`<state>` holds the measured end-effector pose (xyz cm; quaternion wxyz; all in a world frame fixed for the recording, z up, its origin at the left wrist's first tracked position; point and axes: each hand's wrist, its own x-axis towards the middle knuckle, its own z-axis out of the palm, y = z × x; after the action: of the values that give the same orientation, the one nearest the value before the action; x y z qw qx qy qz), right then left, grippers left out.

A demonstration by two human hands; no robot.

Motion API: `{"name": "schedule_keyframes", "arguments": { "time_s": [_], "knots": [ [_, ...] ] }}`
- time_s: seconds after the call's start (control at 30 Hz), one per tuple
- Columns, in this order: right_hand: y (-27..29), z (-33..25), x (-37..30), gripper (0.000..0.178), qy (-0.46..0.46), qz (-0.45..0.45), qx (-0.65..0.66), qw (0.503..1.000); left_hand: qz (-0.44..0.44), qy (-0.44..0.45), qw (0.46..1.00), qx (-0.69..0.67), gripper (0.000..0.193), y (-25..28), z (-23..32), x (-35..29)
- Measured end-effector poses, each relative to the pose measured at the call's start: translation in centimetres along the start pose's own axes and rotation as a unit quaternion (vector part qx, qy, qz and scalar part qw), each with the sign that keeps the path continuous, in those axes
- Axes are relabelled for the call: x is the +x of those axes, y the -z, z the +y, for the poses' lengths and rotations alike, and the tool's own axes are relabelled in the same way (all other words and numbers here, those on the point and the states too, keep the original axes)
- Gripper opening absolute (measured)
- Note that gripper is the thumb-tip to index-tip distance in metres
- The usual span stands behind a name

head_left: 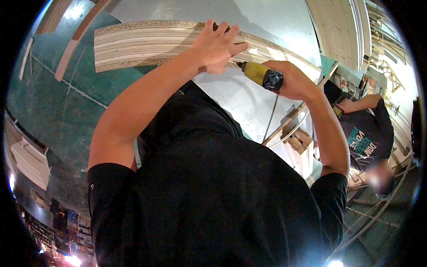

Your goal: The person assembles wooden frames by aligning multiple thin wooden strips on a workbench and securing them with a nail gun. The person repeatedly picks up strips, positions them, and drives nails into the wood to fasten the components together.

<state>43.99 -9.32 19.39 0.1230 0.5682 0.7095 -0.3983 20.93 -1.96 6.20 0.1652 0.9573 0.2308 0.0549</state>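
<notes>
My left hand (pixel 215 46) rests on top of a long wooden piece (pixel 138 46) with striped, layered edges and particle-board strips along its sides. Its fingers are spread and bent toward the far edge, with the thumb stretched out to the right. In my right hand (pixel 291 80) is a yellow-and-black power drill (pixel 255 73), gripped with its dark nose pointing left at the near side of the wood, close to my left wrist. Whether the tip touches the wood I cannot tell. My right fingers are partly hidden behind the tool.
A grey-white tabletop (pixel 262 104) lies under the wood. Large boards (pixel 336 31) stand at the far right. Stacked wooden blocks (pixel 300 141) and a pale hose (pixel 293 129) are at the right. Another person (pixel 369 129) in black works there. Timber (pixel 75 44) stands at the left.
</notes>
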Motion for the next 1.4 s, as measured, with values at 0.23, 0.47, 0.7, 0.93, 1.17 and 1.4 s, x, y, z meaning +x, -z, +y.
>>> {"name": "schedule_keyframes", "arguments": {
  "time_s": [0.23, 0.47, 0.7, 0.93, 1.17, 1.4],
  "knots": [
    [0.2, -0.6, 0.0, 0.059, -0.044, -0.026, -0.006, 0.999, 0.020, -0.002, 1.000, -0.009, 0.083, -0.3, 0.0, -0.1],
    [2.1, -2.5, -0.3, 0.043, -0.065, -0.019, 0.015, 0.998, -0.007, 0.017, 1.000, -0.007, 0.090, -0.2, 0.1, 0.2],
    [5.5, -0.5, 2.0, 0.058, -0.130, 0.025, -0.006, 0.991, 0.019, -0.018, 0.998, -0.059, 0.088, 0.3, -0.3, -0.2],
    [5.7, -0.5, 4.0, 0.060, -0.107, -0.002, -0.026, 0.994, 0.003, -0.010, 0.996, -0.085, 0.076, 0.6, -0.2, -0.4],
    [6.3, -0.6, 4.0, 0.058, -0.108, -0.010, -0.022, 0.994, -0.005, -0.002, 0.994, -0.106, 0.073, 0.7, -0.1, -0.4],
    [6.3, -0.3, 4.4, 0.058, -0.064, -0.017, -0.031, 0.997, 0.011, -0.003, 0.995, -0.103, 0.068, 0.4, -0.1, -0.4]
  ]
}}
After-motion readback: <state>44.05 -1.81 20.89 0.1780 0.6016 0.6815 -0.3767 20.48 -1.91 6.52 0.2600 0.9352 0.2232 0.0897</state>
